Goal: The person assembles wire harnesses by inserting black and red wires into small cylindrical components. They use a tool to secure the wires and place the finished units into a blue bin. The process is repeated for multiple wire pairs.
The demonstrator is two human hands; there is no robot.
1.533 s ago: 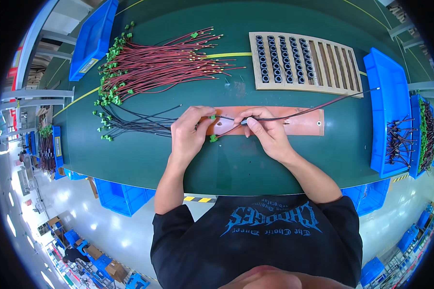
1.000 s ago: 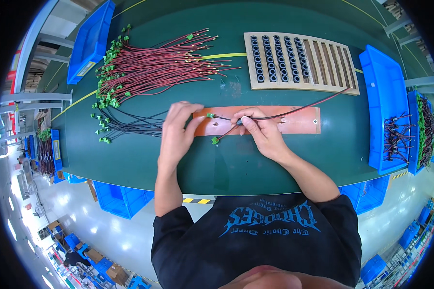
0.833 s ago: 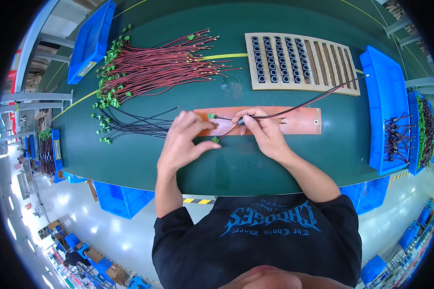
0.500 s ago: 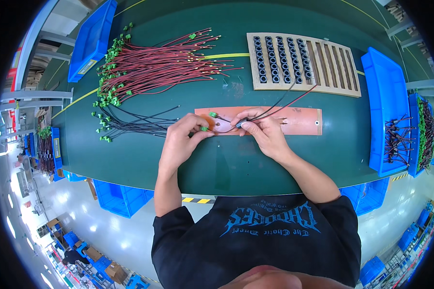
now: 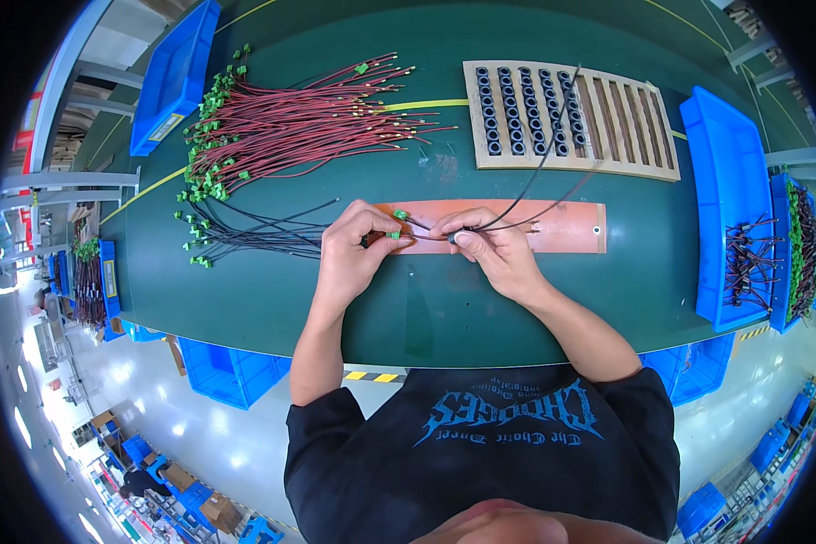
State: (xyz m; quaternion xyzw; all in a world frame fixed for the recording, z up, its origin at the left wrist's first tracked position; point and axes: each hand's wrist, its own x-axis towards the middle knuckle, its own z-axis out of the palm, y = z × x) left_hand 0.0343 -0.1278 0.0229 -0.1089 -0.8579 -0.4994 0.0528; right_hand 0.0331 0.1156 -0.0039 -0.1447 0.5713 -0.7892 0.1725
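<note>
My left hand (image 5: 355, 243) pinches a small green connector (image 5: 393, 235) that has a lead running to the right. Thumb and fingers of my right hand (image 5: 494, 245) close around a small black ring core (image 5: 453, 238), partly hidden by them. From this core a black wire (image 5: 535, 168) and a dark red wire (image 5: 560, 201) stick out up and right. A second green connector (image 5: 401, 215) on a dark lead lies just above my left fingertips. Both hands are over an orange board (image 5: 567, 227) on the green table (image 5: 408, 313).
Red wires (image 5: 308, 118) with green connectors lie in a pile at the upper left, black wires (image 5: 263, 234) below them. A wooden rack (image 5: 630, 122) holds rows of black cores. Blue bins (image 5: 716, 181) stand at the right, another blue bin (image 5: 168, 86) at upper left.
My left hand has moved slightly right and up with the green connector, closer to the core. The wires beyond my right hand have swung, the black one now upright over the rack.
</note>
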